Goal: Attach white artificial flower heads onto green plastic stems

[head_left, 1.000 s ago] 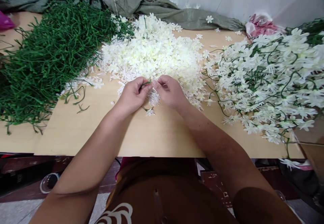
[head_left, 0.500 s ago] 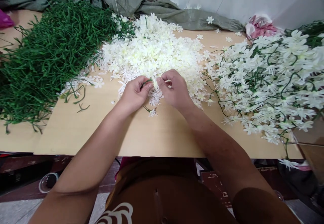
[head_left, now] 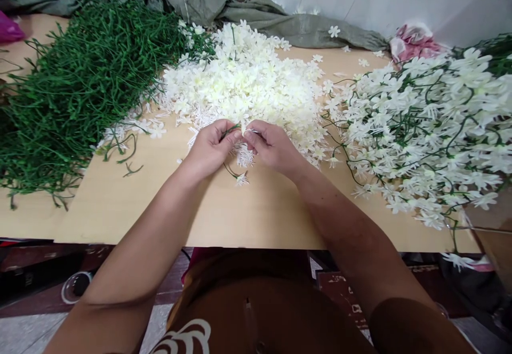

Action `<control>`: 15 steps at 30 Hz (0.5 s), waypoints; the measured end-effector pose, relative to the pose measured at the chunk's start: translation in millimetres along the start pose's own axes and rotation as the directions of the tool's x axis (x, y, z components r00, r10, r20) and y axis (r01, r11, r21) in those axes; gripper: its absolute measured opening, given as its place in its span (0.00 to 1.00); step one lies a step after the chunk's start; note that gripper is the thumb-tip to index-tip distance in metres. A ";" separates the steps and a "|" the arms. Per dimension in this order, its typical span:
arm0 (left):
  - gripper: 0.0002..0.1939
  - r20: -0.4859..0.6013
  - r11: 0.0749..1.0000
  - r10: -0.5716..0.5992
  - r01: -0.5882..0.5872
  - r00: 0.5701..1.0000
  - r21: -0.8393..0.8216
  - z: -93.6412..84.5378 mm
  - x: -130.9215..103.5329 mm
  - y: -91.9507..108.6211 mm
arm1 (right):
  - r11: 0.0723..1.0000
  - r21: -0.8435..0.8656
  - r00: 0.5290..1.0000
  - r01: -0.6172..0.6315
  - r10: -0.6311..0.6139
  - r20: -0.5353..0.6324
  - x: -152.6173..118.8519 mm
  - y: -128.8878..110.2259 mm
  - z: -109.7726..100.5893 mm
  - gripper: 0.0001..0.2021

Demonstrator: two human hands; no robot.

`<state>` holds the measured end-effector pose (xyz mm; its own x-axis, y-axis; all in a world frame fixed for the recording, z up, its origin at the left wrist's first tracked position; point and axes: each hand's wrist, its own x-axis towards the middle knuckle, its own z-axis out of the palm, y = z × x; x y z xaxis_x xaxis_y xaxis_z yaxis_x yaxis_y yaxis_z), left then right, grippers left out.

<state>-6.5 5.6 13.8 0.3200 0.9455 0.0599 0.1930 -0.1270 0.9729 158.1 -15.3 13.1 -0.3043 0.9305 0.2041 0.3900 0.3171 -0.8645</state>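
At the center of the frame, the left hand (head_left: 211,147) pinches a thin green stem (head_left: 232,128) between thumb and fingers, while the right hand (head_left: 272,145) closes its fingertips on a small white blossom (head_left: 251,130) pressed against the stem's tip. Both hands rest on a pale wooden table (head_left: 248,215), just below a heap of loose white blossoms (head_left: 244,85). Bare green stems (head_left: 80,82) fill the upper left, and finished flower sprays (head_left: 432,130) crowd the right.
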 end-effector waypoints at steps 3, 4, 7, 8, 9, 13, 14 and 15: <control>0.12 0.026 1.000 -0.014 0.015 1.000 -0.022 -1.2 -2.1 2.8 | 1.000 0.004 1.000 0.007 -0.007 -0.010 0.4 -0.3 -4.9 0.16; 0.13 0.043 0.999 -0.022 0.023 0.999 -0.039 -1.7 -3.0 3.9 | 1.000 0.001 1.000 0.004 -0.004 -0.031 0.2 -0.6 -7.1 0.17; 0.20 0.112 0.994 -0.034 0.045 0.993 -0.098 -3.4 -5.6 5.4 | 1.000 0.016 0.996 0.002 0.000 -0.095 -0.4 -2.4 -13.2 0.17; 0.22 0.125 0.994 -0.030 0.043 0.992 -0.104 -3.9 -6.1 5.0 | 1.000 0.024 0.995 0.005 -0.003 -0.101 -0.6 -3.1 -14.5 0.18; 0.24 0.129 0.994 -0.019 0.032 0.991 -0.100 -4.3 -6.2 4.1 | 1.000 0.029 0.995 0.009 -0.006 -0.104 -0.8 -4.0 -15.1 0.18; 0.26 0.137 0.997 0.034 -0.025 0.990 -0.069 -4.5 -5.0 -0.8 | 0.999 -0.001 0.995 0.040 -0.040 -0.090 -0.8 -7.0 -11.2 0.23; 0.26 0.139 0.997 0.037 -0.027 0.990 -0.074 -4.2 -4.6 -1.4 | 0.998 -0.016 0.994 0.053 -0.054 -0.092 -0.6 -7.4 -9.6 0.24; 0.26 0.141 0.996 0.033 -0.021 0.989 -0.082 -3.8 -4.5 -1.6 | 0.997 -0.031 0.993 0.066 -0.069 -0.099 -0.4 -7.5 -8.0 0.24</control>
<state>-11.7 2.7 12.8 0.4535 0.8892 0.0597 0.1098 -0.1223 0.9864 162.2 -16.6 23.2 -0.2427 0.9200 0.3078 0.3960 0.3836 -0.8343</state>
